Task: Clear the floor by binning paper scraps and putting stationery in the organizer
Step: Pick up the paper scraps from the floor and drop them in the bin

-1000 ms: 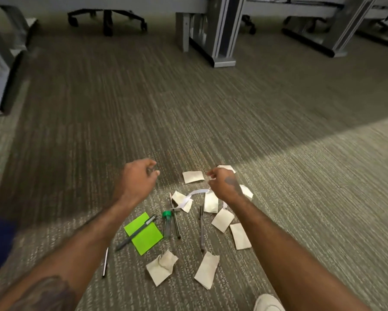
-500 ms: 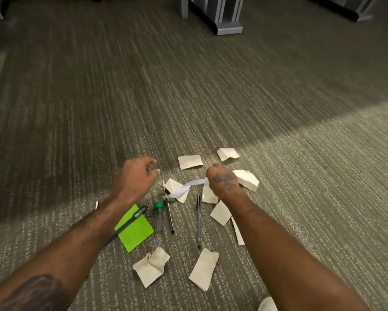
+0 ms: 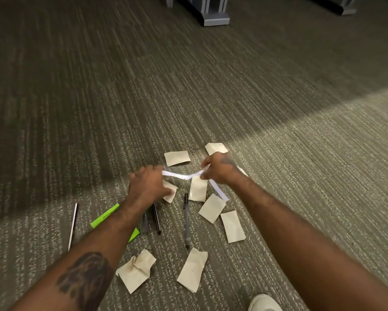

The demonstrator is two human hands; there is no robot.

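White paper strip (image 3: 184, 176) spans between both hands, above the carpet (image 3: 278, 164): the left hand (image 3: 147, 187) is closed on one end, the right hand (image 3: 217, 170) pinches it further along, and the free tail hangs down past the right wrist. Hands are apart, joined only by the strip. Beige paper scraps (image 3: 211, 208) lie scattered under and around the hands. Black pen (image 3: 186, 219) lies between the forearms; green sticky note (image 3: 104, 217) lies partly under the left forearm. No container is visible.
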